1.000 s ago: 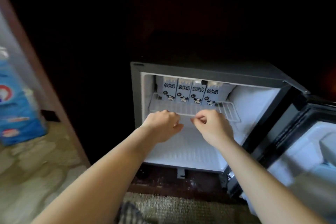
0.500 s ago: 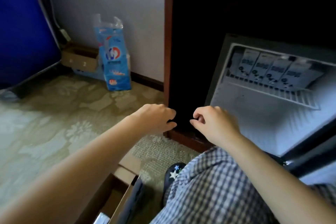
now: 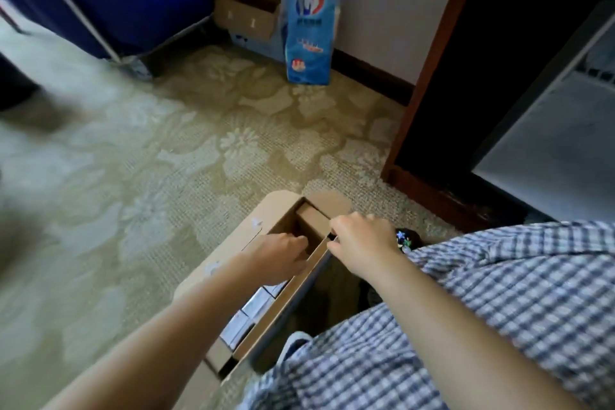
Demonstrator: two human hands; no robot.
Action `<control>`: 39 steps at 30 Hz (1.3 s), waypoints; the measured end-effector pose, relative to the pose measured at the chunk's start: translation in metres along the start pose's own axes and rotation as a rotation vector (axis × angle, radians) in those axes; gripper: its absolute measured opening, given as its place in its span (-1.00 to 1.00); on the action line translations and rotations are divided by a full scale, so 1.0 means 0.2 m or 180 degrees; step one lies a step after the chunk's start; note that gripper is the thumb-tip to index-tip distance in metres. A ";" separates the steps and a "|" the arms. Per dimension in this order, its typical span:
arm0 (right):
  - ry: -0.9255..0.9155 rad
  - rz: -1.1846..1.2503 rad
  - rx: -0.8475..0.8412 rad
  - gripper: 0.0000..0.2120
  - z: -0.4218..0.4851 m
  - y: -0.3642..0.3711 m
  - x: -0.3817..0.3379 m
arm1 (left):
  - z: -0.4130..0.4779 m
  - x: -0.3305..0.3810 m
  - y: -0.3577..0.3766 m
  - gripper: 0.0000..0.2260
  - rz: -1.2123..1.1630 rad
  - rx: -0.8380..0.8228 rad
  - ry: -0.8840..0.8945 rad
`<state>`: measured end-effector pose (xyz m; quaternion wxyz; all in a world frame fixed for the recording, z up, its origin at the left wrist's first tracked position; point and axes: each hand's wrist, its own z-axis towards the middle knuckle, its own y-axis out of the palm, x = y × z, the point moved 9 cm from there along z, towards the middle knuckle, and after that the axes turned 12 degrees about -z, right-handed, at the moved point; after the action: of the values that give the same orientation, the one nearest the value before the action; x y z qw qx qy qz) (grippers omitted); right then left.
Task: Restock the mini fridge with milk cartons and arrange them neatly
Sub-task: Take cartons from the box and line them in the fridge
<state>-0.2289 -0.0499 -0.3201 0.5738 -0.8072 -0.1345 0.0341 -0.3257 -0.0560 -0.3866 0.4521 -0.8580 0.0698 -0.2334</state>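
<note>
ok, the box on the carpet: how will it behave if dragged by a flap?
The upright flap looks like a thin single sheet of cardboard, so it would probably bend before the box moves. Cartons show only at the near end, so it is likely end-heavy and may pivot. The textured carpet should resist sliding.

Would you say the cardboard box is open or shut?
Open: the cardboard box has its flaps spread, and milk cartons show inside.
</note>
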 end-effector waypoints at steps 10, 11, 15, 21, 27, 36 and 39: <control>-0.0763 0.0075 -0.0692 -0.63 0.03 0.21 -0.32 | -0.10 -0.30 0.31 -0.59 -0.0480 0.0763 -0.0766; -0.0761 0.0062 -0.0705 -0.62 0.04 0.21 -0.31 | -0.11 -0.32 0.33 -0.59 -0.0533 0.0840 -0.0851; -0.0699 0.0033 -0.0798 -0.63 0.08 0.25 -0.26 | -0.11 -0.36 0.36 -0.63 -0.0565 0.0966 -0.1145; -0.0678 0.0079 -0.0820 -0.68 0.12 0.32 -0.25 | -0.08 -0.41 0.31 -0.65 -0.0448 0.1095 -0.1353; -0.0636 0.0306 -0.0607 -0.56 0.17 0.33 -0.24 | -0.10 -0.42 0.11 -0.67 -0.0976 0.1573 -0.1055; -0.0363 0.1000 0.0346 -0.40 0.15 0.14 -0.19 | -0.19 -0.23 -0.37 -0.78 -0.1640 0.1907 -0.0592; -0.0063 0.1037 0.0884 -0.41 0.12 0.00 -0.09 | -0.17 -0.14 -0.49 -0.80 -0.1795 0.2037 -0.0391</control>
<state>-0.2514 -0.0333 -0.3302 0.6651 -0.7310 -0.0018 0.1525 -0.3751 -0.0153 -0.3000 0.6172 -0.6724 -0.2704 -0.3062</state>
